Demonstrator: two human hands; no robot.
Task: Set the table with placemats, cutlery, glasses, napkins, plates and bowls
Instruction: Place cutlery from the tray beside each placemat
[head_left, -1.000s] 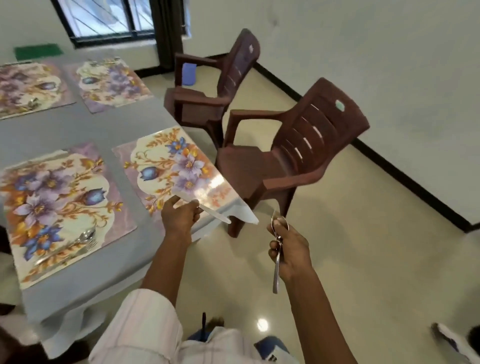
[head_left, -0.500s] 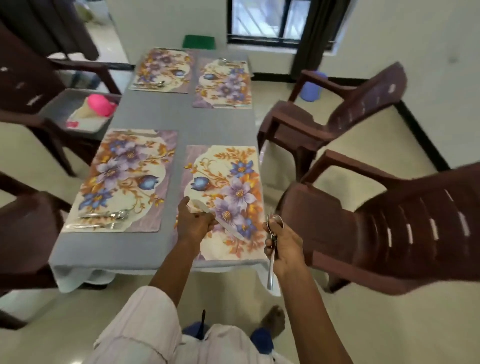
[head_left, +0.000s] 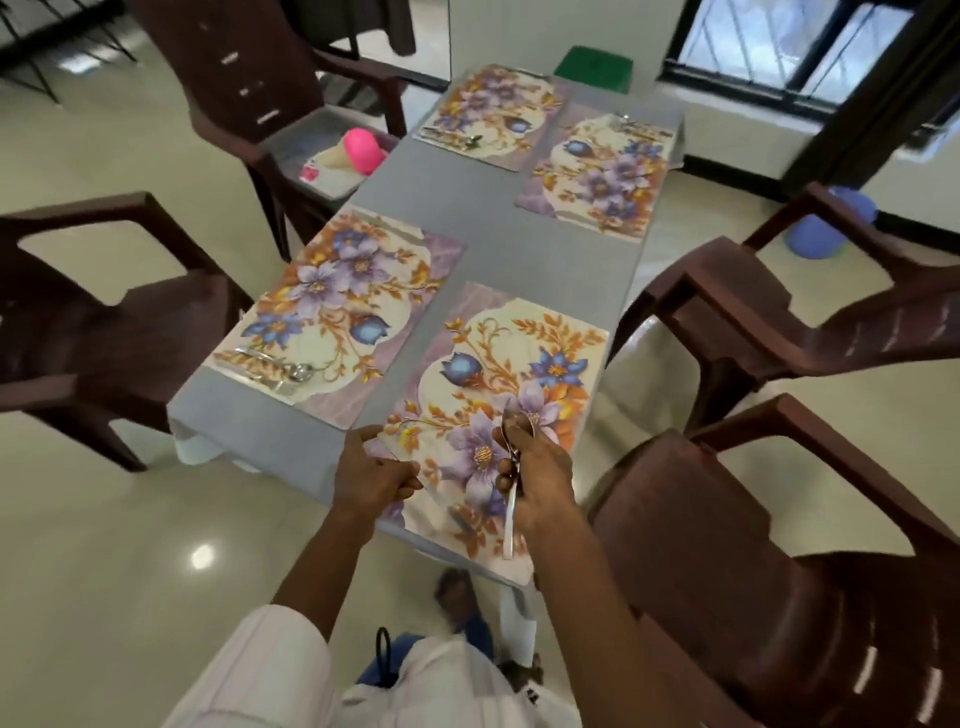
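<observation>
Cutlery (head_left: 510, 525): gripped in right hand (head_left: 537, 470), handle pointing back toward the person. Placemat (head_left: 498, 358): on desk (head_left: 545, 260), directly under the right hand. Left hand (head_left: 371, 475) pinches its near-left edge.

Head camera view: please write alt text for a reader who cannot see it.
A person's left hand grips the near edge of a floral placemat on a grey table, while the right hand holds cutlery above it. Three other placemats already carry theirs; brown chairs stand around.
</observation>
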